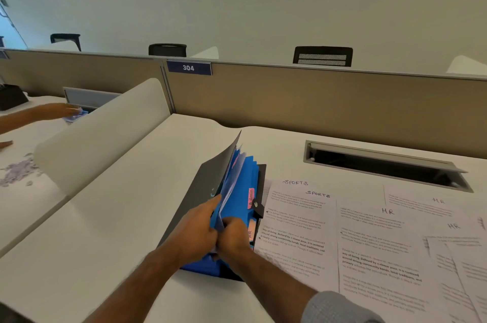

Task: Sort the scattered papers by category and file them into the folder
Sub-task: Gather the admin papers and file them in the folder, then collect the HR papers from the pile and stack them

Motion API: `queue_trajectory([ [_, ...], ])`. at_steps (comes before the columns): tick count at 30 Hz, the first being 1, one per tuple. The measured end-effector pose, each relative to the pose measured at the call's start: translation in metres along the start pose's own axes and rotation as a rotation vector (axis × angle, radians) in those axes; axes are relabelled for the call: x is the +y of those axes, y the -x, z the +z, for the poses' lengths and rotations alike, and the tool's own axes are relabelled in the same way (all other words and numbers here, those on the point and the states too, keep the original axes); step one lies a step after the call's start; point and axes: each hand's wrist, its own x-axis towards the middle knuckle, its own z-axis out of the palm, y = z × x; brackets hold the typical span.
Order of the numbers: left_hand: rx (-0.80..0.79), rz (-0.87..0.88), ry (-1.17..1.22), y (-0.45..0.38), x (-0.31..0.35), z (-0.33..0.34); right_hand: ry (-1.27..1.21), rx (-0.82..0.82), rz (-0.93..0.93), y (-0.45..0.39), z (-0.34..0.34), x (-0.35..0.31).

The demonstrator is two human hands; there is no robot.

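- My right hand (235,237) and left hand (196,230) are covering the near end of the blue expanding folder (238,198), so I am not seeing which pocket the fingers are entering.
- The right hand is hiding most of a lower pink tab (250,233); I am reading only "Admin" on the upper tab (251,198).
- The body print on the SPORTS sheets (297,225) and HR sheets (379,243) is staying too small to read.
- The right edge is cutting off the far-right papers (463,264).
- Another person's hand (59,111), cropped at the left edge, is holding something too blurred to name.
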Motion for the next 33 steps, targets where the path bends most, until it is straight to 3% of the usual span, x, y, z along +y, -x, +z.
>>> queue_trajectory([
  [4,0.051,-0.001,0.007,0.003,0.0,0.002,0.068,0.004,0.013,-0.007,-0.002,0.005],
  [10,-0.062,-0.022,-0.029,0.005,-0.008,0.01,0.123,0.024,-0.056,-0.004,-0.024,0.009],
  [15,-0.1,-0.095,-0.107,0.005,-0.018,0.024,0.161,0.174,-0.099,0.003,-0.057,0.015],
  [19,-0.146,-0.162,-0.181,0.004,-0.01,0.033,0.533,0.297,-0.244,0.018,-0.093,0.032],
  [23,-0.154,-0.082,-0.354,0.004,0.002,0.04,0.965,0.236,-0.25,0.03,-0.123,0.058],
  [26,-0.155,-0.086,-0.385,0.004,0.004,0.052,1.132,0.208,-0.222,0.038,-0.142,0.069],
  [33,0.097,-0.011,-0.204,0.015,0.03,0.094,1.091,0.251,-0.172,0.059,-0.175,0.079],
])
